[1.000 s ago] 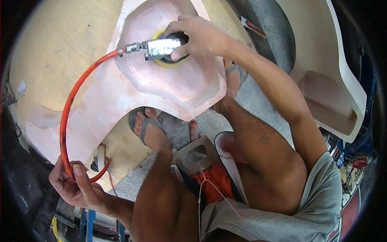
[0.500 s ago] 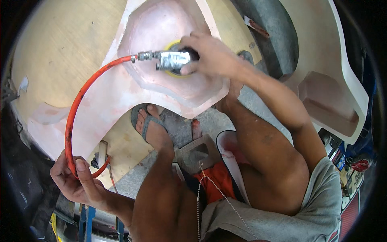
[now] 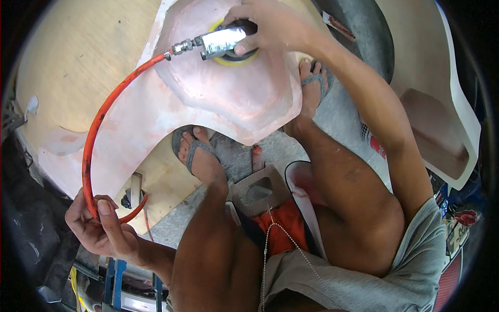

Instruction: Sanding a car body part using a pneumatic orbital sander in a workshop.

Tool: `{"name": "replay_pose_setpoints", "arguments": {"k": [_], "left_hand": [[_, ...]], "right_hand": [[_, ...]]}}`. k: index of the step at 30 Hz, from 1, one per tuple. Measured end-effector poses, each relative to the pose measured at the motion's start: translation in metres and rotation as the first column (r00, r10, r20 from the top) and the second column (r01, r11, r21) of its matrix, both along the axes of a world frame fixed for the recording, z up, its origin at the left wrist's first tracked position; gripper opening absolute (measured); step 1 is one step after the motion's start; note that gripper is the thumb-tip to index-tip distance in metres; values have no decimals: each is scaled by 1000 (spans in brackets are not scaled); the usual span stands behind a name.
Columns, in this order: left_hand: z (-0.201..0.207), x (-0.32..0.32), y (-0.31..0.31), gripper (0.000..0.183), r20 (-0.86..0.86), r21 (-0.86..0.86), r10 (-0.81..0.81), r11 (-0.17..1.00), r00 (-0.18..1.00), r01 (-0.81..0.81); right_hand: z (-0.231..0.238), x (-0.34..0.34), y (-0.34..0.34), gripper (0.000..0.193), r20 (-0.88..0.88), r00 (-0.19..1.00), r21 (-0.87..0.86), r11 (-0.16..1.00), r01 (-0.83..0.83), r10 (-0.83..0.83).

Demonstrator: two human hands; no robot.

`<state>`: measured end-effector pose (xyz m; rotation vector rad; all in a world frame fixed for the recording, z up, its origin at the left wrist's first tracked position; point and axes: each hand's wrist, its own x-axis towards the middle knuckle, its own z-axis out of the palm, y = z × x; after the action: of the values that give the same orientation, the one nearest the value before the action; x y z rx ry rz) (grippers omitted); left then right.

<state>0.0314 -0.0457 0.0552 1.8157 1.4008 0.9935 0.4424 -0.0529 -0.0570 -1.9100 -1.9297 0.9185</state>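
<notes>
My right hand [image 3: 265, 26] grips a round air sander [image 3: 223, 42] with a silver body, a black head and a yellow-edged pad. The pad rests on the recessed part of a pale pink molded panel [image 3: 208, 96]. From the sander's metal fitting an orange air hose [image 3: 99, 114] curves down to the left. My left hand [image 3: 104, 223] pinches that hose between thumb and fingers, near the panel's lower left end. My right fingers partly hide the top of the sander.
Under the panel lies a plywood board [image 3: 78, 57]. A second molded panel [image 3: 442, 99] stands at the right beside a dark grey curved piece [image 3: 371, 36]. My sandaled feet [image 3: 200, 151] are at the panel's near edge. A small beige block [image 3: 136, 188] lies near my left hand.
My right hand and the sander have moved a little farther away across the recess, and the sander has tilted. The left hand stays on the hose. The whole view has shifted slightly.
</notes>
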Motion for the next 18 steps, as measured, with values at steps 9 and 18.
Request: {"name": "replay_pose_setpoints", "arguments": {"k": [9,18], "left_hand": [[1,2,-2,30,-40,-2,15,1000,999,-15],[2,-2,-2,33,40,-30,-16,999,999,17]], "right_hand": [[-5,-48,-64,64,-75,991,-179,980,93,-108],[-2,-2,-7,46,105,992,-30,997,-72,74]]}}
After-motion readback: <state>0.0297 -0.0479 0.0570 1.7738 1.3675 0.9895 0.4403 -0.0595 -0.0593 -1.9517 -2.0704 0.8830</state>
